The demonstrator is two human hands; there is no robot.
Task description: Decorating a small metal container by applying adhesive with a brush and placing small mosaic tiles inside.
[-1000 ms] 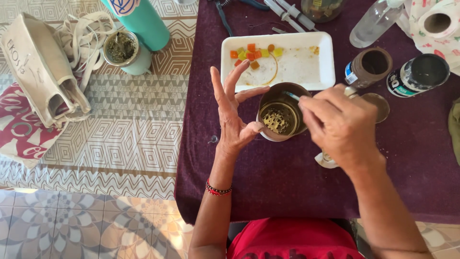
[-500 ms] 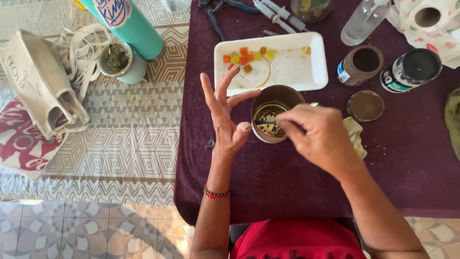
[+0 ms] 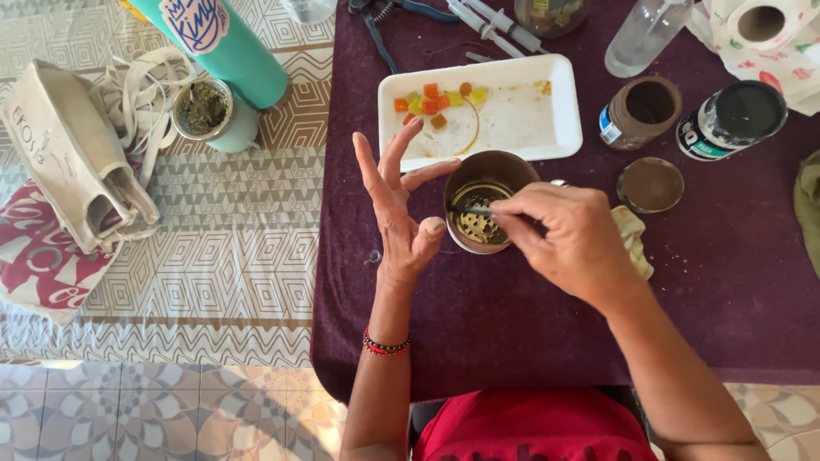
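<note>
A round metal container (image 3: 487, 171) with a perforated bottom stands on the dark purple tablecloth (image 3: 512, 324). My left hand (image 3: 397, 213) steadies its left side with thumb and fingertips, the other fingers spread upward. My right hand (image 3: 568, 235) pinches a thin dark tool (image 3: 470, 209) whose tip reaches into the container. Just beyond it lies a white rectangular tray (image 3: 530, 119) with small orange, red and yellow cubes (image 3: 431, 101) at its left end.
A brown lid (image 3: 651, 184) and a crumpled cloth (image 3: 632, 239) lie to the right. Farther back stand a brown jar (image 3: 641, 111), a dark can (image 3: 733, 119), a clear bottle (image 3: 645, 34), syringes (image 3: 487, 21) and paper roll (image 3: 764, 30). On the left: teal bottle (image 3: 231, 43), herb cup (image 3: 205, 111), canvas bag (image 3: 73, 158).
My right hand has moved the thin tool inside the container, and the camera has shifted a little. My left hand stays against the container with fingers spread.
</note>
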